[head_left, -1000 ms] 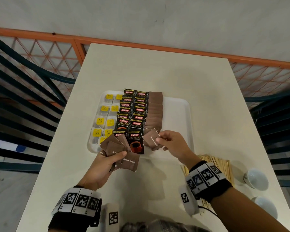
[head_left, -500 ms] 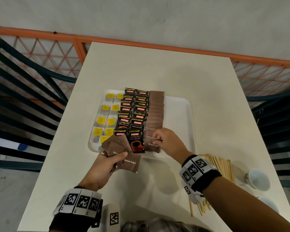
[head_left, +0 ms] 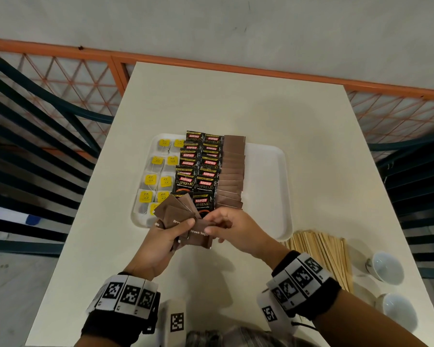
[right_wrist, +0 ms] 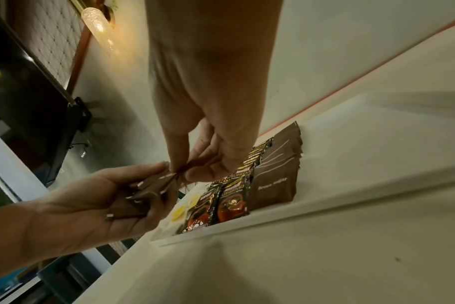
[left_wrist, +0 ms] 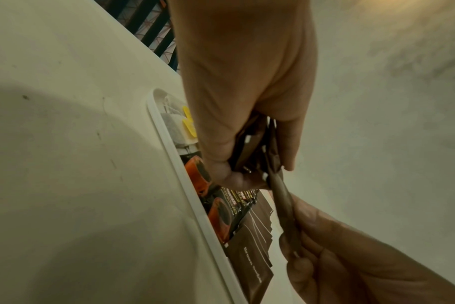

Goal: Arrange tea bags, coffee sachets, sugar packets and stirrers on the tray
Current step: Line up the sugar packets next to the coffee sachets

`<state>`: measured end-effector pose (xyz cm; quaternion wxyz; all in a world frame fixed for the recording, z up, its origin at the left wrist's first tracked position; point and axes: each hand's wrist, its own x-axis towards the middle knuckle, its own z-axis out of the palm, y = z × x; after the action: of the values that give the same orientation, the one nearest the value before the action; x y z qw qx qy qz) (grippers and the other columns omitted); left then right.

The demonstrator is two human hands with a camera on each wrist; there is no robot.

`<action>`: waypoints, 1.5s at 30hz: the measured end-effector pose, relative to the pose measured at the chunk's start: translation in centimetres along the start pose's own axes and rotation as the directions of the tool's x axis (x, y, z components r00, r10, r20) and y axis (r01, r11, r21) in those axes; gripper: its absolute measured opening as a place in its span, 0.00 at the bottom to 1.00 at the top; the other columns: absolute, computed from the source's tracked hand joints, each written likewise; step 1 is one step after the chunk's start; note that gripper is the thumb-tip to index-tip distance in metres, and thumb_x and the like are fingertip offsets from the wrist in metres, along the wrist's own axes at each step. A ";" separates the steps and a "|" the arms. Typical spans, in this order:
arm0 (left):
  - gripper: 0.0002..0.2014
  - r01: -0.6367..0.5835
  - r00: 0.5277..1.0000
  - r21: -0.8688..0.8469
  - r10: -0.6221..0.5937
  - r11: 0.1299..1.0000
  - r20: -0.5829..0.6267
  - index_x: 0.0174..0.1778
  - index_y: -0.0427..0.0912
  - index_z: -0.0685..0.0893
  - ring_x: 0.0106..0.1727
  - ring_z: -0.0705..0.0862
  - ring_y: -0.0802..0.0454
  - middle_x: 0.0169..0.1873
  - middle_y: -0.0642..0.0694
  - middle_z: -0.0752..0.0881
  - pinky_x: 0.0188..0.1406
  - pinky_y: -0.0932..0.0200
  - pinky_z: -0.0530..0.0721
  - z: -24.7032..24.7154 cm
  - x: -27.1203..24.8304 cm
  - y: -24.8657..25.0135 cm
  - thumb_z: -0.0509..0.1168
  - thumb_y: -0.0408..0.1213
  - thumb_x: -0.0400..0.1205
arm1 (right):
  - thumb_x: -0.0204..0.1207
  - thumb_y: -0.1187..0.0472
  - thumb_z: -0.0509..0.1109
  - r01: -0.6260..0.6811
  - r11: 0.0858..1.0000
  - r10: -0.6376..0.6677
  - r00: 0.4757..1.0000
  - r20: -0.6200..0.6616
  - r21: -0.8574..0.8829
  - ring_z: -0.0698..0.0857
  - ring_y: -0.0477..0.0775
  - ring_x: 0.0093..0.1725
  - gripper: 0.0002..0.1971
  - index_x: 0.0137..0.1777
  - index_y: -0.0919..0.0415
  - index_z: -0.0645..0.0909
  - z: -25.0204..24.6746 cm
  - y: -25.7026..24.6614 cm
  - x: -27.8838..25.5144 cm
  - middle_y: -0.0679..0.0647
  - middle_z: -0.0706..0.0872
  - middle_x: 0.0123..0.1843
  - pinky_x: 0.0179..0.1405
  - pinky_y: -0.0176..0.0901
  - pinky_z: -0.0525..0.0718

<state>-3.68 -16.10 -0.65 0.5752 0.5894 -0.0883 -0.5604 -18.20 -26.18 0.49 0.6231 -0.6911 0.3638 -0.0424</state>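
A white tray (head_left: 268, 176) holds yellow-tagged tea bags (head_left: 150, 180) on its left, black coffee sachets (head_left: 198, 166) in two columns, and a column of brown sugar packets (head_left: 232, 176). My left hand (head_left: 171, 234) grips a fan of brown sugar packets (head_left: 176, 211) over the tray's near edge. My right hand (head_left: 233, 227) pinches one packet (head_left: 201, 236) of that fan between thumb and fingers. The right wrist view shows the pinch (right_wrist: 181, 172) beside the left hand's fan (right_wrist: 148, 191). Wooden stirrers (head_left: 321, 254) lie on the table, right of the tray.
Two white cups (head_left: 386, 266) stand at the table's near right corner. The tray's right third is bare. Dark slatted chairs (head_left: 35, 146) flank the white table (head_left: 236, 101), and an orange mesh railing (head_left: 60, 78) runs behind it.
My right hand laid a sugar packet at the near end of the tray's column, then came back left to the fan and took hold of another packet. The left hand stayed put.
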 end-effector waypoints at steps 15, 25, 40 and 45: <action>0.11 0.013 0.998 -0.084 -0.018 0.996 -0.059 0.57 0.34 0.80 0.58 0.81 0.41 0.53 0.34 0.82 0.58 0.49 0.80 -1.6 0.1 0.0 0.62 0.24 0.79 | 0.70 0.67 0.75 -0.124 0.990 0.099 0.955 -0.280 -0.070 0.81 0.47 0.38 0.06 0.43 0.55 0.83 -4.3 4.5 0.5 0.49 0.85 0.38 0.43 0.35 0.78; 0.10 0.011 1.000 -0.092 -0.014 0.996 -0.026 0.53 0.38 0.82 0.52 0.85 0.47 0.47 0.40 0.86 0.40 0.61 0.88 -1.2 0.0 0.0 0.62 0.24 0.79 | 0.71 0.64 0.75 -0.104 0.934 -0.002 0.955 -0.296 -0.341 0.78 0.42 0.37 0.09 0.50 0.60 0.83 -3.7 4.9 1.5 0.51 0.82 0.42 0.37 0.24 0.73; 0.09 0.000 0.996 -0.099 0.009 0.995 0.094 0.54 0.35 0.83 0.48 0.89 0.48 0.44 0.41 0.91 0.48 0.56 0.88 1.4 0.2 0.2 0.62 0.26 0.80 | 0.73 0.55 0.73 0.040 0.993 -0.046 0.997 -0.054 -0.110 0.79 0.41 0.37 0.06 0.44 0.51 0.78 0.0 -0.1 0.3 0.46 0.82 0.39 0.39 0.32 0.77; 0.10 0.001 0.996 -0.129 0.010 0.992 0.085 0.52 0.38 0.83 0.47 0.89 0.50 0.43 0.43 0.91 0.44 0.56 0.89 1.2 0.4 0.2 0.62 0.25 0.79 | 0.74 0.67 0.71 -0.006 0.985 0.017 0.998 -0.062 0.170 0.85 0.48 0.35 0.06 0.43 0.56 0.79 -0.5 -0.2 0.4 0.53 0.86 0.38 0.38 0.36 0.85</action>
<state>-4.39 -17.17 -0.35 0.6090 0.5264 -0.0777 -0.5882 -18.05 -26.78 0.66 0.6683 -0.6315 0.3823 -0.0913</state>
